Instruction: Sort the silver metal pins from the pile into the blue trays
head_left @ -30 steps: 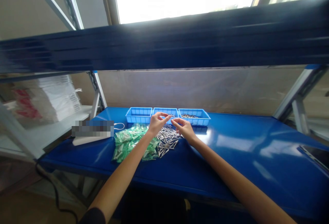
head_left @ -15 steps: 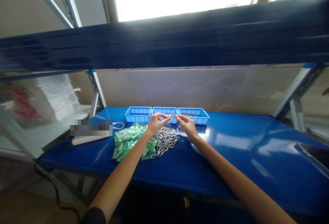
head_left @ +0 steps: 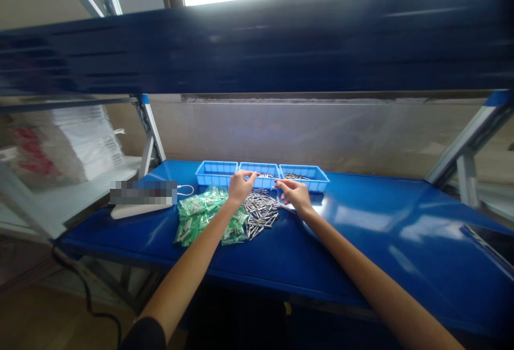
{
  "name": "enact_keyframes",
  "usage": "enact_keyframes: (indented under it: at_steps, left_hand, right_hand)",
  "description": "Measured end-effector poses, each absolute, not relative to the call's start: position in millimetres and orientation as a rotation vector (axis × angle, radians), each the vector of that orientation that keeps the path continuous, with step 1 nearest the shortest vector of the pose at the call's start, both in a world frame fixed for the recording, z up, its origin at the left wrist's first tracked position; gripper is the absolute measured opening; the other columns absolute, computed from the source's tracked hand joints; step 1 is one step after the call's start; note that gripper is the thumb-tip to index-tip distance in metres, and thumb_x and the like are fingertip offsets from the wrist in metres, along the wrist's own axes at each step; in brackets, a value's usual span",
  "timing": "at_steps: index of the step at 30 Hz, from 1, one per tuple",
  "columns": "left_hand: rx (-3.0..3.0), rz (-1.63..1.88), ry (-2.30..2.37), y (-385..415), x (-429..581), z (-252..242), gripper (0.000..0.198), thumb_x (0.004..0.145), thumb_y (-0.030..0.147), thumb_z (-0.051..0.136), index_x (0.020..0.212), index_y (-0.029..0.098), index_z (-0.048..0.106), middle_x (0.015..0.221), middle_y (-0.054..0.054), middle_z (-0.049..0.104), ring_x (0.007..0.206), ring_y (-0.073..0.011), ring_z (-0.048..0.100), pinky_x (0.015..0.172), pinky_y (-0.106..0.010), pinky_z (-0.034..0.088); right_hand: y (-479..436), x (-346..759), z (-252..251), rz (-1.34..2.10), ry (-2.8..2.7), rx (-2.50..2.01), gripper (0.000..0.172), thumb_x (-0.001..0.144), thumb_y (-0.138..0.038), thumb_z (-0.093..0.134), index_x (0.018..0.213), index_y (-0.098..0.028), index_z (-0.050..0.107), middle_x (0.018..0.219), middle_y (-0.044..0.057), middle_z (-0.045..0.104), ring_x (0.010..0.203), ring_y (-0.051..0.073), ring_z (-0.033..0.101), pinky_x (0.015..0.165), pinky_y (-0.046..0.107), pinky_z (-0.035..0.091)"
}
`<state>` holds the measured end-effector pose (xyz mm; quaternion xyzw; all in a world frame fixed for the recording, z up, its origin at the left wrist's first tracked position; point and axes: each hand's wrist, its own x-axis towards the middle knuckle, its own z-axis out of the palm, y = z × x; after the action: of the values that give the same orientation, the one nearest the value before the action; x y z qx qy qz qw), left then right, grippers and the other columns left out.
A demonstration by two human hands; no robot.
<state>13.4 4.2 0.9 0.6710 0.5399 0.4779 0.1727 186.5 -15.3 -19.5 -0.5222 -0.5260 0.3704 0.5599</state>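
My left hand (head_left: 241, 186) is over the front of the middle blue bin (head_left: 265, 182), thumb and fingertips pinched together. Whatever is in that pinch is too small to make out. Just to its right, my right hand (head_left: 296, 193) is also closed in a pinch, in front of the right blue bin (head_left: 319, 183); a tiny item may show at its fingertips, but its kind is unclear. Below and between the hands lies a pile of slim metal pins (head_left: 262, 215). Green plastic bags (head_left: 206, 216) with small parts inside lie beside the pile, partly behind my left forearm.
A third blue bin (head_left: 217, 180) stands at the left of the row. Left of the bags is a pale, partly blurred-out object (head_left: 142, 210) with a white cord loop. A dark flat device (head_left: 490, 245) lies at the right edge. A blue shelf beam (head_left: 257, 55) crosses above the table.
My hands have drawn apart: the left fingertips moved left and slightly up, while the right hand stayed nearly in place. The view has tilted down a little.
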Motion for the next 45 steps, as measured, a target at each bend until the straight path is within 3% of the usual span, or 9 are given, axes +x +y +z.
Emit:
enact_keyframes:
  at_steps: [5, 11, 14, 22, 26, 29, 32, 45]
  left_hand:
    - [1.934, 1.277, 1.667, 1.6, 10.8, 1.9, 0.021, 0.066, 0.041, 0.069, 0.067, 0.020, 0.073, 0.081, -0.006, 0.069, 0.079, -0.0206, 0.062, 0.069, -0.030, 0.046]
    - [2.055, 0.982, 1.732, -6.3, 9.2, 7.2, 0.020, 0.060, 0.040, 0.074, 0.062, 0.020, 0.071, 0.076, -0.006, 0.070, 0.076, -0.0228, 0.063, 0.064, -0.030, 0.044]
    - [2.106, 0.908, 1.751, -8.5, 8.9, 8.1, 0.024, 0.059, 0.043, 0.075, 0.059, 0.019, 0.069, 0.073, -0.007, 0.069, 0.071, -0.0218, 0.062, 0.062, -0.029, 0.044]
    - [2.215, 0.923, 1.792, -2.7, 5.1, 1.2, 0.017, 0.074, 0.036, 0.064, 0.067, 0.023, 0.072, 0.082, -0.005, 0.070, 0.078, -0.0208, 0.062, 0.065, -0.028, 0.043]
    - [2.241, 0.918, 1.792, -1.0, 4.3, -0.7, 0.018, 0.079, 0.031, 0.058, 0.071, 0.023, 0.072, 0.087, -0.005, 0.070, 0.082, -0.0209, 0.062, 0.068, -0.028, 0.044]
    - [2.290, 0.945, 1.768, -1.7, 4.3, -0.5, 0.016, 0.077, 0.033, 0.061, 0.073, 0.022, 0.072, 0.089, -0.005, 0.069, 0.081, -0.0208, 0.062, 0.069, -0.029, 0.044]
    - [2.297, 0.982, 1.759, -2.3, 3.6, -0.3, 0.018, 0.072, 0.039, 0.066, 0.071, 0.022, 0.072, 0.090, -0.005, 0.068, 0.078, -0.0204, 0.061, 0.069, -0.030, 0.045]
    - [2.358, 0.878, 1.560, 8.0, 2.0, -9.7, 0.024, 0.063, 0.038, 0.073, 0.074, 0.017, 0.073, 0.086, -0.008, 0.068, 0.079, -0.0192, 0.061, 0.070, -0.030, 0.048]
  right_hand:
    - [-11.6, 190.4, -15.9, 0.906, -1.120, -1.243, 0.028, 0.064, -0.038, 0.067, 0.078, -0.014, 0.069, 0.070, 0.005, 0.066, 0.038, 0.007, 0.046, 0.036, 0.023, 0.043]
    - [-10.5, 191.9, -9.8, 1.055, -1.204, -1.003, 0.043, 0.068, -0.039, 0.063, 0.106, -0.020, 0.065, 0.106, 0.008, 0.066, 0.052, 0.008, 0.053, 0.041, 0.020, 0.043]
    - [-12.8, 190.8, -9.8, 1.076, -1.264, -1.011, 0.047, 0.068, -0.037, 0.064, 0.112, -0.021, 0.062, 0.113, 0.009, 0.064, 0.054, 0.008, 0.055, 0.039, 0.018, 0.040]
    - [-14.3, 185.7, -18.0, 0.926, -1.412, -1.157, 0.034, 0.069, -0.036, 0.065, 0.097, -0.018, 0.068, 0.095, 0.009, 0.069, 0.046, 0.008, 0.053, 0.035, 0.019, 0.036]
    - [-15.7, 186.0, -21.1, 0.641, -1.535, -1.320, 0.025, 0.071, -0.036, 0.063, 0.089, -0.021, 0.071, 0.086, 0.006, 0.070, 0.051, 0.013, 0.059, 0.045, 0.024, 0.043]
    - [-18.7, 187.2, -21.6, 0.354, -1.671, -1.455, 0.018, 0.069, -0.037, 0.064, 0.080, -0.026, 0.072, 0.083, 0.002, 0.071, 0.071, 0.021, 0.065, 0.061, 0.030, 0.046]
    - [-21.0, 188.0, -21.3, 0.234, -1.775, -1.539, 0.018, 0.068, -0.041, 0.065, 0.078, -0.027, 0.071, 0.084, 0.001, 0.072, 0.084, 0.025, 0.064, 0.067, 0.033, 0.044]
    - [-21.7, 189.7, -23.4, 0.249, -1.896, -1.625, 0.028, 0.068, -0.047, 0.064, 0.085, -0.026, 0.071, 0.084, 0.000, 0.072, 0.083, 0.023, 0.065, 0.065, 0.029, 0.045]
